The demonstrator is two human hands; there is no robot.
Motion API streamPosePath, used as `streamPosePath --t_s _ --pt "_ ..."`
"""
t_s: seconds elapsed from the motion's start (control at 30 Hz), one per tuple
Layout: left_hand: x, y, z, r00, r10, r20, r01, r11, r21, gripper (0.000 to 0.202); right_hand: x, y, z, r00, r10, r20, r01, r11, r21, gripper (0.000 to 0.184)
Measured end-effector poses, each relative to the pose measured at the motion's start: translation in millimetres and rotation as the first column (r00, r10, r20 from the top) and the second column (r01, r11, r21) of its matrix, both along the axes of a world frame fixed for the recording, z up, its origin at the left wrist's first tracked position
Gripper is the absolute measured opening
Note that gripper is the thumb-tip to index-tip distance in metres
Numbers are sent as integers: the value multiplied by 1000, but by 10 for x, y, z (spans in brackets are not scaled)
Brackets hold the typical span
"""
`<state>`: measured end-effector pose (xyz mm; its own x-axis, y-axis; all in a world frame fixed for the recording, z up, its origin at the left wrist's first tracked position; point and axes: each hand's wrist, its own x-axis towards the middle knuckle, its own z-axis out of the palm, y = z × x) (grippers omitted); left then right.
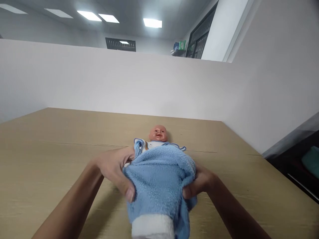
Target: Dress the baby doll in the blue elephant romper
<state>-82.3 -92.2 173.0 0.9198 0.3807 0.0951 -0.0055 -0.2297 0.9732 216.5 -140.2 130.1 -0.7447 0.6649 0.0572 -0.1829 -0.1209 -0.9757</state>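
A baby doll [159,133] lies face up on the wooden table, its head toward the far wall. White cloth with blue trim [154,144] shows around its neck and shoulders. In front of it is a fuzzy light-blue garment [157,179] with a white band at its near end, covering the doll's body from my view. My left hand [117,169] grips the garment's left side, thumb on top and fingers hidden behind. On the right side, my right hand [199,182] holds the fabric in the same way, its thumb pressed into a fold.
The wooden table [62,142] reaches to a low white partition wall [112,79] at the back. To the right, past the table edge, a dark container [294,166] holds some teal cloth [311,161].
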Motion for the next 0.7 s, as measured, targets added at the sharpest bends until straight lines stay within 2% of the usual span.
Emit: streamPosePath --t_s 0.07,0.13,0.2,0.27,0.33,0.4,0.47,0.53,0.57,0.63,0.7 --pt "31 9 -8 999 -43 11 44 997 -68 36 -24 -27 -12 1000 10 9 -9 1000 -26 66" --pt "52 20 -32 998 -7 54 13 994 -107 34 -60 -52 2 995 85 49 -83 995 -54 67" --pt "62 15 -56 997 31 76 -23 994 -106 38 -84 -74 26 976 203 82 -198 978 -64 70" --pt "71 -21 -69 996 72 48 -68 996 -64 38 -77 -104 41 963 257 83 -255 966 -34 73" --pt "86 -96 -70 990 142 5 -142 990 -25 42 -33 -154 25 984 171 51 -171 985 -1 75" --pt "105 -204 -68 983 180 -23 -180 984 -9 45 25 -227 -23 1000 5 3 -5 1000 -7 77" --pt "124 -329 -81 991 133 0 -133 991 -11 46 59 -320 -78 991 -134 -22 133 990 -45 77" --pt "139 -463 -133 995 68 70 -65 997 -44 49 41 -427 -103 980 -201 -8 199 975 -95 74" --pt "143 -532 -179 991 75 113 -67 995 -78 51 11 -485 -97 977 -213 6 212 970 -115 71" --pt "143 -680 -306 968 189 168 -160 973 -168 55 -80 -602 -48 976 -217 25 219 967 -127 68" --pt "130 -851 -458 921 352 165 -304 917 -260 58 -188 -716 24 979 -205 21 206 976 -74 68"
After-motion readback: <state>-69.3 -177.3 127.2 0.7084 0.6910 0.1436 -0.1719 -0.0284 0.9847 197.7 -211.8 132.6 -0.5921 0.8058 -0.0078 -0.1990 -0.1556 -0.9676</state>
